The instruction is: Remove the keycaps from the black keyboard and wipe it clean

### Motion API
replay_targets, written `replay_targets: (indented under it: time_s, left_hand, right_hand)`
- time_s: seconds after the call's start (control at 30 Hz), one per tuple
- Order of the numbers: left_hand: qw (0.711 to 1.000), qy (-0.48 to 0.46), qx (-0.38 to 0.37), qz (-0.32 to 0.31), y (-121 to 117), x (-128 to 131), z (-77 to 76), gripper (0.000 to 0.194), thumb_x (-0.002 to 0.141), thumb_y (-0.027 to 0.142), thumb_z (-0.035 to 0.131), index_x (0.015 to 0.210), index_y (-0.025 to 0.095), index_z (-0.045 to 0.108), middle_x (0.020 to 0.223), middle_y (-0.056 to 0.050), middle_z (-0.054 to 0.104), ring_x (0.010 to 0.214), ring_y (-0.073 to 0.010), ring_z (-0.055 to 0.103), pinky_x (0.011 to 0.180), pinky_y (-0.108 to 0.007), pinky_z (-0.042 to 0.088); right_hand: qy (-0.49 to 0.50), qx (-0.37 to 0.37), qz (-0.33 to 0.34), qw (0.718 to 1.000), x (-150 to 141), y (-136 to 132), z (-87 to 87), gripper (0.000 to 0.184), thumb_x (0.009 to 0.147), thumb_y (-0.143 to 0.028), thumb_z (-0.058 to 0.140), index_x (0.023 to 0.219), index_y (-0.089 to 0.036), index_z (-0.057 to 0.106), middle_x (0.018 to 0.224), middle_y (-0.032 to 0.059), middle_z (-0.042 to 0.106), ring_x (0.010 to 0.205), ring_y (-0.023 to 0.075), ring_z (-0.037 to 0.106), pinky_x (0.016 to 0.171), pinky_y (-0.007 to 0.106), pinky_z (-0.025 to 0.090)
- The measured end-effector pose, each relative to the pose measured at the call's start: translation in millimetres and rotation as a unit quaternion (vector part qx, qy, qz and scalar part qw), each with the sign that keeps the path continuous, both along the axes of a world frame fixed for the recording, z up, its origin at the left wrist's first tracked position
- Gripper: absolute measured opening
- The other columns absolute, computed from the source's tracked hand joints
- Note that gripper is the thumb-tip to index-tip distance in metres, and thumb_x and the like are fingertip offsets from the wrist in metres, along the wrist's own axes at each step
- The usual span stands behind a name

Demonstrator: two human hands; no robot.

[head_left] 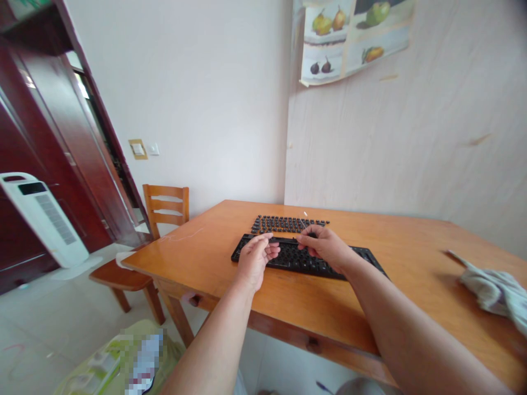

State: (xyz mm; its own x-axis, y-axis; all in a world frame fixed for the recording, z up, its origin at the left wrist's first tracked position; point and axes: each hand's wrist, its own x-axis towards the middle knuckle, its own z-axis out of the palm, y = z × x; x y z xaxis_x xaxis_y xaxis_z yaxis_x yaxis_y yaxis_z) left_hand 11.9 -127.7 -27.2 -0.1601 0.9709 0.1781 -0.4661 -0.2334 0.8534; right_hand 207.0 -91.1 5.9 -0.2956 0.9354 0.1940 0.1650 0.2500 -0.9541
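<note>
Apparently, the right hand (320, 242) pinches a thin white-tipped stick (305, 214); the black rectangular keyboard (297, 261) lies at six o'clock, running nine-to-three; whether the left hand (256, 255) grasps anything, I cannot tell.

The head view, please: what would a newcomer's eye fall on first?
Probably the black keyboard on the wooden table, with the left hand at its left part and the right hand pinching a thin stick. Just behind it, small black keycaps lie in rows. Fruit pictures hang on the wall above, toward the right.
</note>
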Motion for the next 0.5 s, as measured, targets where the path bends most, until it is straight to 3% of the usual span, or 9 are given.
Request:
replay_targets:
  time_s: [0.17,0.5]
  left_hand:
    - [1.0,-0.002,-0.002,0.003,-0.5,1.4,-0.3,0.032,0.074,0.018,0.064,0.106,0.013,0.064,0.084,-0.007,0.07,0.075,-0.0156,0.069,0.072,-0.028,0.054]
    - [1.0,0.0,-0.003,0.002,0.7,0.8,-1.0,0.029,0.076,0.019,0.065,0.104,0.014,0.063,0.085,-0.007,0.069,0.078,-0.0165,0.07,0.074,-0.028,0.054]
  right_hand:
    - [0.01,0.003,-0.015,1.0,0.2,2.7,-2.9,0.031,0.068,-0.037,0.072,0.087,-0.019,0.054,0.07,-0.0007,0.065,0.048,0.0065,0.046,0.041,0.017,0.027]
    - [0.02,-0.015,0.007,1.0,0.8,2.5,-2.0,0.029,0.07,-0.038,0.069,0.088,-0.019,0.058,0.071,0.0,0.067,0.047,0.0068,0.046,0.04,0.018,0.027]
